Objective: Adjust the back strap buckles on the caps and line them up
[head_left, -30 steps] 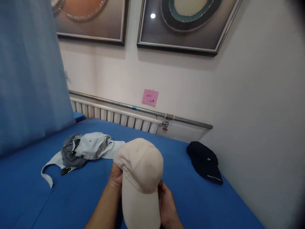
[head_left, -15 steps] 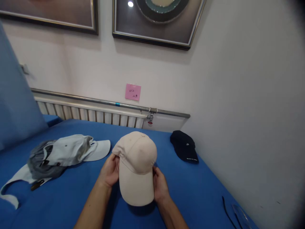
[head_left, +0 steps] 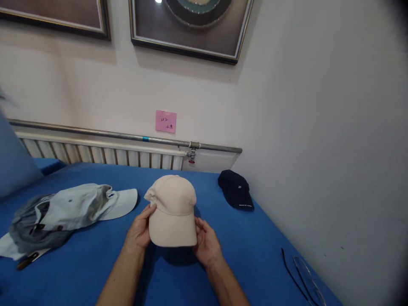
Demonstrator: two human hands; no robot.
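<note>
A cream baseball cap (head_left: pixel 174 204) is held up over the blue cloth, its brim pointing down toward me. My left hand (head_left: pixel 140 227) grips the cap's left side, the thumb on the front and the other fingers behind it. On the opposite side, my right hand (head_left: pixel 206 242) holds the brim's right edge, with its fingertips partly hidden behind the cap. To the left lie white and grey caps (head_left: pixel 73 208), overlapping one another. A dark navy cap (head_left: pixel 236 190) rests at the right, near the wall.
Blue cloth (head_left: pixel 178 282) covers the surface under the caps. Eyeglasses (head_left: pixel 302 276) lie near its right edge. Behind are a radiator (head_left: pixel 95 154), a metal pipe (head_left: pixel 127 135) and a pink note (head_left: pixel 166 121) on the wall. Framed pictures (head_left: pixel 188 46) hang above.
The cream cap has tilted, so its brim looks shorter and its front panel faces me more squarely. Both hands have moved with it. The whole view has shifted, sliding the surroundings leftward.
</note>
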